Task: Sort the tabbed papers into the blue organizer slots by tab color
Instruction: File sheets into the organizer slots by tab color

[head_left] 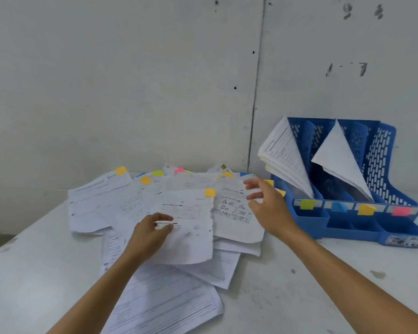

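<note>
While the top sheet [188, 237] is pinched at its near left edge between the thumb and curled fingers of the left hand [150, 235], the right hand [267, 206] hangs to the right of it with its fingers spread apart and nothing held. The sheet lies on the pile [155, 297] of tabbed papers, directly ahead of the left hand, and its orange tab [210, 192] sits at the far corner, between the two hands. The blue organizer [311, 225] stands just to the right of the right hand, on the table [299, 285].

The step in hand is judged to be the lifting of this one sheet. It is best peeled up from the pinched edge slowly, so that the loose papers under it are not dragged along. The free edge should be taken by the right hand, since a thin sheet held at one side alone is likely to droop and fold.

The tab colour should be checked against the organizer's front labels before the sheet is carried. The orange label [365, 209] is the third from the right hand, past the green label [307, 204] and the blue label [338, 206]. A leaning white sheet [340, 155] stands near that slot, so the paper is better slid in behind or beside it than pushed against it.
</note>
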